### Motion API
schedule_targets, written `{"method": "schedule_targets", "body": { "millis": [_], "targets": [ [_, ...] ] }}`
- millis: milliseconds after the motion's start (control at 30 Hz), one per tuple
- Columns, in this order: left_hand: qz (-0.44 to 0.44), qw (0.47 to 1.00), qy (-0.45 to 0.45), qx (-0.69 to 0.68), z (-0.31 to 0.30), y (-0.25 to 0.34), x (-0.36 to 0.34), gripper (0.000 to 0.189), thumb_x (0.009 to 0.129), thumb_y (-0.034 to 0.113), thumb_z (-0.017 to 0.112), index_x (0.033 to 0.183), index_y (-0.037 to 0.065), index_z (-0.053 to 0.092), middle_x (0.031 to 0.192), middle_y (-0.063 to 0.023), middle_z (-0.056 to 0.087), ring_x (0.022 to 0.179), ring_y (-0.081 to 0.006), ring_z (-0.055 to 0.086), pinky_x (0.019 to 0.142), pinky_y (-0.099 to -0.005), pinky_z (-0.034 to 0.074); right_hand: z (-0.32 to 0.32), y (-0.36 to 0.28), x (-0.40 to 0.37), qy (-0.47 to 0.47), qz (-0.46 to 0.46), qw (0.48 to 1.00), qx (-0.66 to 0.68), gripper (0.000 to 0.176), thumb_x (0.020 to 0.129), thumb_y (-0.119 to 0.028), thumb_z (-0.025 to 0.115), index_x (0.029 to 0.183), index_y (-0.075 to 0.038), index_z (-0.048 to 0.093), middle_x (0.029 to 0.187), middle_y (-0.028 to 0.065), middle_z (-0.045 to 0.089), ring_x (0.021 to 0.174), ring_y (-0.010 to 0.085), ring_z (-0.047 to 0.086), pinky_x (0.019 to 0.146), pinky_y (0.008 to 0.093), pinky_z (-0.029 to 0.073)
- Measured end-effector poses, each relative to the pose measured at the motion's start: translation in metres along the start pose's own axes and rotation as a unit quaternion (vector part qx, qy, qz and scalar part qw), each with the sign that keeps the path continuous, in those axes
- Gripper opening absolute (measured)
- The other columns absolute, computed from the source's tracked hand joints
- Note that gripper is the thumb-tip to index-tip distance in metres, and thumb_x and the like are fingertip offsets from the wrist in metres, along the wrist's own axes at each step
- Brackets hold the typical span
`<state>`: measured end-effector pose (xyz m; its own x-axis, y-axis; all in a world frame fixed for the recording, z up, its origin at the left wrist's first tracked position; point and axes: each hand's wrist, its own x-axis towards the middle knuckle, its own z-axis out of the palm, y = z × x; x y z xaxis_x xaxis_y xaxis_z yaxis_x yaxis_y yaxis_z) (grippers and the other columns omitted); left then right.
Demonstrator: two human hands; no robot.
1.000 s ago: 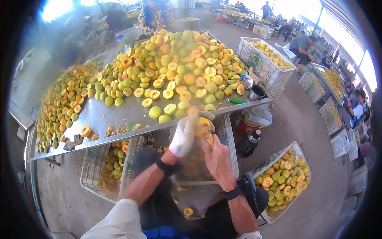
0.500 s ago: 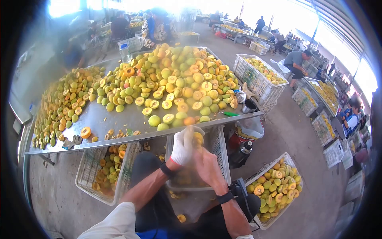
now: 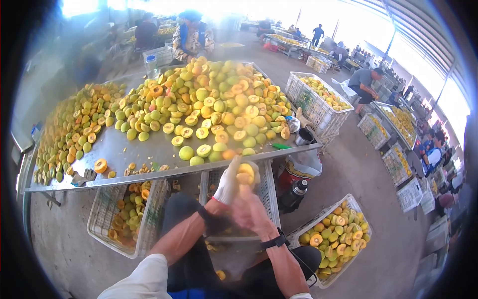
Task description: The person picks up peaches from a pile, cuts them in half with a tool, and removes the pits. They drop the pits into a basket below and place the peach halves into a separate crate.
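Note:
My left hand (image 3: 229,184), in a white glove, is closed around a yellow-orange fruit (image 3: 245,173) just in front of the table's near edge. Bare and blurred, my right hand (image 3: 247,208) is just below the fruit; its fingers are smeared by motion, and whether it holds anything is hidden. A large heap of green and yellow fruit (image 3: 204,94), much of it cut in halves, covers the metal table (image 3: 114,157). Below my hands stands a white crate (image 3: 270,192), partly hidden by them.
Crates of fruit stand at the lower left (image 3: 94,219) and lower right (image 3: 366,204). A black flask (image 3: 294,194), a bag (image 3: 303,164) and a metal cup (image 3: 303,136) are at the right. A person (image 3: 191,37) sits across the table.
My right hand has moved down, away from the fruit in my left hand, and the fruit's cut face shows more. The whole view has shifted slightly.

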<state>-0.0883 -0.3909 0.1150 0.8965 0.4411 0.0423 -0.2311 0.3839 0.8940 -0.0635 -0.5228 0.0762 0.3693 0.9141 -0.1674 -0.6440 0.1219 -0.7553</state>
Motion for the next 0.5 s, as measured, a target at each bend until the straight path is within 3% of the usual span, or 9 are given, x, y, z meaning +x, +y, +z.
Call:
{"method": "schedule_targets", "body": {
  "millis": [67, 167, 300, 367, 500],
  "targets": [
    [0.062, 0.998, 0.024, 0.003, -0.008, 0.0, 0.005, 0.057, 0.113, 0.046, 0.037, 0.102, 0.001, 0.07, 0.085, -0.0076, 0.07, 0.074, -0.0129, 0.064, 0.068, -0.0286, 0.053, 0.0, -0.002, -0.001, 0.015, -0.01, 1.0, 0.017, 0.054, 0.108, -0.06, 0.042, 0.081, -0.013, 0.045, 0.056, -0.0071, 0.03, 0.038, 0.0048, 0.026, 0.034, 0.0239, 0.022],
    [0.162, 0.975, 0.085, 0.127, -0.041, 0.023, 0.014, 0.054, 0.112, 0.046, 0.042, 0.104, 0.001, 0.069, 0.086, -0.0061, 0.07, 0.075, -0.0118, 0.064, 0.067, -0.0272, 0.053, 0.002, -0.013, -0.004, 0.029, -0.021, 0.998, 0.047, 0.054, 0.108, -0.061, 0.041, 0.08, -0.015, 0.045, 0.055, -0.0071, 0.031, 0.037, 0.0055, 0.025, 0.033, 0.0232, 0.022],
    [0.149, 0.94, 0.176, 0.253, -0.085, 0.112, -0.026, 0.054, 0.111, 0.047, 0.044, 0.101, 0.002, 0.072, 0.075, -0.0025, 0.066, 0.073, -0.0103, 0.064, 0.067, -0.0265, 0.052, 0.012, -0.023, -0.013, 0.068, -0.017, 0.997, -0.036, 0.052, 0.109, -0.059, 0.042, 0.085, -0.013, 0.048, 0.056, -0.0052, 0.033, 0.038, 0.0052, 0.028, 0.034, 0.0231, 0.026],
    [0.178, 0.885, 0.197, 0.383, -0.119, 0.136, -0.044, 0.051, 0.109, 0.044, 0.048, 0.096, 0.002, 0.073, 0.073, -0.0055, 0.068, 0.072, -0.016, 0.068, 0.068, -0.0308, 0.053, 0.02, -0.026, -0.015, 0.067, -0.029, 0.996, -0.047, 0.052, 0.109, -0.058, 0.042, 0.086, -0.012, 0.049, 0.057, -0.0054, 0.034, 0.039, 0.005, 0.029, 0.036, 0.0225, 0.027],
    [0.1, 0.636, 0.218, 0.734, -0.209, 0.146, -0.066, 0.031, 0.1, 0.032, 0.057, 0.097, 0.006, 0.076, 0.092, -0.0184, 0.074, 0.086, -0.0367, 0.071, 0.078, -0.0432, 0.055, 0.026, -0.026, -0.013, 0.076, -0.04, 0.993, -0.081, 0.051, 0.109, -0.055, 0.045, 0.083, -0.011, 0.052, 0.057, -0.0066, 0.035, 0.042, 0.0054, 0.031, 0.041, 0.0249, 0.028]
  ]
}}
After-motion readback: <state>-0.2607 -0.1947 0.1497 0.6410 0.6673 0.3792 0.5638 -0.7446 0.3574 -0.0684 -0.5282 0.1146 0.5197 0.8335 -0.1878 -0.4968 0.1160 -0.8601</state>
